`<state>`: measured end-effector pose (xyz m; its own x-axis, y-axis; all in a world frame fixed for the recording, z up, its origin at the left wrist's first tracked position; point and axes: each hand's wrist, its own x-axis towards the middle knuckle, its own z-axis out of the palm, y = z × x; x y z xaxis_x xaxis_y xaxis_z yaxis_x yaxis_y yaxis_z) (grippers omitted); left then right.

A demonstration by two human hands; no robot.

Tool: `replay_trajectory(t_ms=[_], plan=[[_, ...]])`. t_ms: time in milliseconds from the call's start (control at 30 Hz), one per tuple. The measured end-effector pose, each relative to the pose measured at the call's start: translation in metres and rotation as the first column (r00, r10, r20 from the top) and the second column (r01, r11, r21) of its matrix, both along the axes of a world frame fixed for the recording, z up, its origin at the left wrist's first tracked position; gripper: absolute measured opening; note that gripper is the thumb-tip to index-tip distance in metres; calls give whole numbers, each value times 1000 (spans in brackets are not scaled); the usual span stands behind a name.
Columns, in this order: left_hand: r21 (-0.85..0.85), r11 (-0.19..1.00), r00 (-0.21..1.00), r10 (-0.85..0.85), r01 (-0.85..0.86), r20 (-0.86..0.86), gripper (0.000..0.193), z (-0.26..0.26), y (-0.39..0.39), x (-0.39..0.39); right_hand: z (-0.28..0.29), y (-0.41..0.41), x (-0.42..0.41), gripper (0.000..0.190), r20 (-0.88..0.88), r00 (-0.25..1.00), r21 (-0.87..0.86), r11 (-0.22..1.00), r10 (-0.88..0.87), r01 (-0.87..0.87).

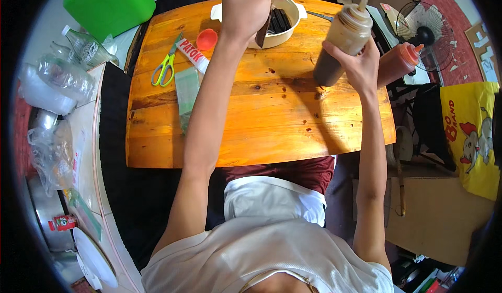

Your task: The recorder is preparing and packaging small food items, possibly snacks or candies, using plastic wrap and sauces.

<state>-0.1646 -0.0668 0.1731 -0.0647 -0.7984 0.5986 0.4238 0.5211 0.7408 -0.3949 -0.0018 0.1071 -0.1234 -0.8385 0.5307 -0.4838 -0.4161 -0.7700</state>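
Observation:
My right hand (362, 63) grips a clear plastic squeeze bottle (339, 42) with dark brown sauce in its lower part, tilted slightly over the right side of the wooden table (259, 116). Just beyond that hand stands a second squeeze bottle (396, 63), filled with reddish sauce. My left hand (249, 8) is raised at the top edge, in front of a cream two-handled bowl (292, 34) holding black objects (279, 20). Some of its fingers are cut off or blurred, so its grip cannot be made out. A dark brown strip (262, 32) shows beside its wrist.
Green-handled scissors (166, 65), a printed white packet (192, 53), clear plastic bags (186, 93) and a red cap-like cup (207, 39) lie on the table's left. A green jug (110, 6) and glass bottles (88, 47) stand left; a fan (424, 36) stands right.

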Motion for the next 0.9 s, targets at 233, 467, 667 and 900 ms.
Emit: replay_trajectory(t_ms=[233, 467, 667, 900], plan=[[12, 998, 998, -59, 59, 17, 23, -1, 4, 1, -22, 1, -21, 59, 65, 998, 28, 999, -22, 20], [41, 994, 993, -102, 100, 55, 23, 8, 14, 1, -27, 7, -30, 61, 173, 983, 52, 996, 69, -79], [88, 959, 960, -276, 271, 45, 22, 2, 12, 2, -28, 21, -35, 93, 184, 976, 74, 988, 118, -134], [125, 973, 969, -212, 196, 129, 21, 8, 26, 10, -5, 96, 50, 41, 135, 989, -374, 920, -67, 114]])
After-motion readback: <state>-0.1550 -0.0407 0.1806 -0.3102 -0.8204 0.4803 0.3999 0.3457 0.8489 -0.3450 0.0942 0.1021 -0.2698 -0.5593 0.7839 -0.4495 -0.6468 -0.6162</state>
